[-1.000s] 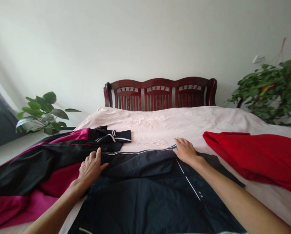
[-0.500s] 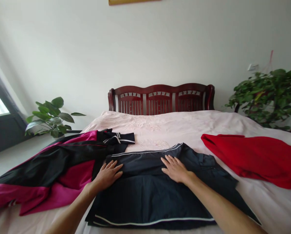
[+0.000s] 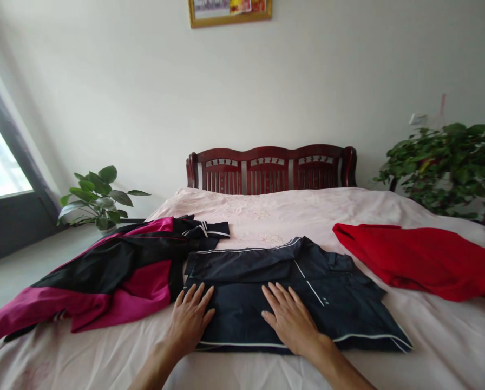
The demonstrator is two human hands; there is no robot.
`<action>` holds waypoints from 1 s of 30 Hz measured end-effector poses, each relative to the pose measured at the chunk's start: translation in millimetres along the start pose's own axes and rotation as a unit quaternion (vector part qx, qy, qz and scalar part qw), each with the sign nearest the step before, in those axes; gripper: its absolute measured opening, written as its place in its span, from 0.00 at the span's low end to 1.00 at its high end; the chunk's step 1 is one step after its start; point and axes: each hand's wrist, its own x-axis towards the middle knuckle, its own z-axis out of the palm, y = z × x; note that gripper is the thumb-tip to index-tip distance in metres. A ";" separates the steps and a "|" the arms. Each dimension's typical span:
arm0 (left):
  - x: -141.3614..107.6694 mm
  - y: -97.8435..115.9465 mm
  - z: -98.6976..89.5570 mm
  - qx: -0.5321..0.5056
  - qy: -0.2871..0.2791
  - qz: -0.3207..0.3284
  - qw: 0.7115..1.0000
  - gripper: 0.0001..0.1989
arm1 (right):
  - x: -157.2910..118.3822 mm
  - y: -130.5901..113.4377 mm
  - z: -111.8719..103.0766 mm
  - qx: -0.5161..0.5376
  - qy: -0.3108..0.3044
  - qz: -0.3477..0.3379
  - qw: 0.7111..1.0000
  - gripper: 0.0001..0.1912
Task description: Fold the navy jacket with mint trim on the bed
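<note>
Hands flat on the dark navy garment (image 3: 283,287), mid-bed (image 3: 307,211) at 6 o'clock. My left hand (image 3: 190,319) pressed its near-left edge, right hand (image 3: 292,319) its near middle, fingers spread and released, grasping nothing, apparently to smooth the fold. Black-and-pink jacket (image 3: 104,276) at 9, touching it; red garment (image 3: 421,254) apart at 3.

A pink and black jacket (image 3: 104,276) sprawls on the bed (image 3: 307,208), a red garment (image 3: 421,257) lies opposite, potted plants (image 3: 98,197) flank the wooden headboard (image 3: 270,168).
</note>
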 end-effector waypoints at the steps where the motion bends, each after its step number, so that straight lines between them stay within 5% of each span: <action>1: -0.8 -4.5 2.7 -0.003 0.007 -0.019 1.000 0.26 | -3.0 5.1 3.4 -0.008 0.014 0.010 1.000 0.32; 11: -6.9 -28.6 17.9 -0.110 0.053 -0.159 0.980 0.25 | -23.9 9.6 4.1 -0.045 0.112 0.090 0.989 0.26; 22: -9.3 -23.9 4.2 -0.072 0.046 -0.169 0.982 0.18 | -23.2 8.3 -3.1 -0.009 0.126 0.114 0.985 0.24; 30: -3.1 -38.3 -3.1 -0.090 -0.019 -0.169 0.981 0.20 | -25.5 28.3 -23.4 -0.019 0.087 0.180 0.980 0.27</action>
